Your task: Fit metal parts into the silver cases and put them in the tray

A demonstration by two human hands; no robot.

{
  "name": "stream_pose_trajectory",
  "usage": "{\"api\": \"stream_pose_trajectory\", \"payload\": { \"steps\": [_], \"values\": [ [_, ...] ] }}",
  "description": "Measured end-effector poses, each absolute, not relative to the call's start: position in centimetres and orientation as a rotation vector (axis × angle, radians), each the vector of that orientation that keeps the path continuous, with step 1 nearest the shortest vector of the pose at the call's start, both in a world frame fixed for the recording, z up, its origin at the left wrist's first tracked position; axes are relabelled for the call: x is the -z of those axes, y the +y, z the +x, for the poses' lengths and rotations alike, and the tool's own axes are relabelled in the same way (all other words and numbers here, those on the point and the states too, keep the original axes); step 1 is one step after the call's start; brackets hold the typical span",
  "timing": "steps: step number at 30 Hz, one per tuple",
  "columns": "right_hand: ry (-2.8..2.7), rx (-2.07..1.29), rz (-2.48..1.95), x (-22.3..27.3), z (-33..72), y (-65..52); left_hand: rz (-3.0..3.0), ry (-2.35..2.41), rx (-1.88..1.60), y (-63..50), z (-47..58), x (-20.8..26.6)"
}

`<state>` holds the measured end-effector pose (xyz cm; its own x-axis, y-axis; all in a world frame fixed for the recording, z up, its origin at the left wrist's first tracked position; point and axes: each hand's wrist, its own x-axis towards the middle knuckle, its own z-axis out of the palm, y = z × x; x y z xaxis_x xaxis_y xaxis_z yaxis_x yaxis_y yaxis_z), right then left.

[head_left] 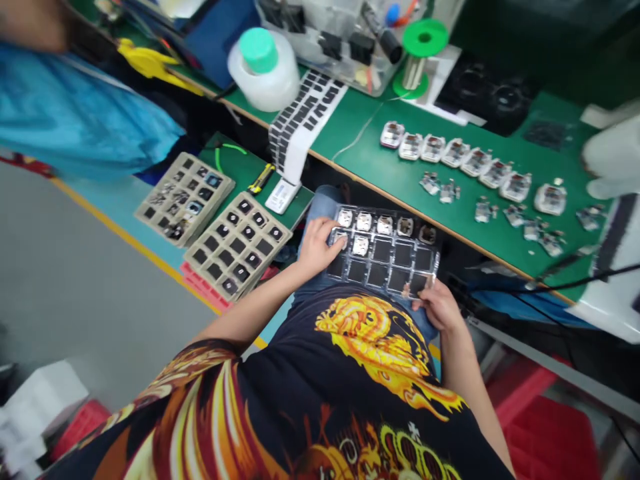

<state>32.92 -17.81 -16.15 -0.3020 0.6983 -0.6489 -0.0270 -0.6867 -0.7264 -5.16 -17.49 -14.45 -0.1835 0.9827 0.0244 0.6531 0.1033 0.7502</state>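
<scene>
A clear plastic compartment tray (pixel 383 251) rests across my lap, slightly tilted, at the bench's front edge. White-framed small parts (pixel 364 221) fill pockets in its far row, and a few sit at the left of the second row; the other pockets look dark. My left hand (pixel 319 248) grips the tray's left end, thumb over a part in the second row. At the near right corner, my right hand (pixel 441 303) pinches the tray's edge between thumb and fingers. On the green bench, a row of similar white-rimmed units (pixel 455 153) lies beyond smaller metallic pieces (pixel 483 210).
Two beige compartment trays (pixel 240 243) with dark parts stand at left, near a yellow cutter knife (pixel 261 179). A label sheet (pixel 313 113) hangs over the bench edge beside a white bottle (pixel 270 83). A green wire spool (pixel 425 39) stands behind. A person in blue (pixel 75 120) is at left.
</scene>
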Motion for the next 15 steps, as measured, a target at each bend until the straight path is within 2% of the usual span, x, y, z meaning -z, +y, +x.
{"api": "stream_pose_trajectory", "payload": {
  "steps": [5,10,15],
  "values": [
    [-0.886,-2.029,-1.488,16.6,32.4,-16.1,0.719,1.774,-1.064,-17.5,-8.3,15.5],
    [-0.992,-2.110,-1.401,15.7,28.1,-13.6,0.465,1.647,-1.111,-18.7,-12.1,15.1],
    [-1.241,-2.307,-1.209,14.9,19.5,-12.4,0.275,1.696,-1.247,-22.3,-18.5,14.1]
  ]
}}
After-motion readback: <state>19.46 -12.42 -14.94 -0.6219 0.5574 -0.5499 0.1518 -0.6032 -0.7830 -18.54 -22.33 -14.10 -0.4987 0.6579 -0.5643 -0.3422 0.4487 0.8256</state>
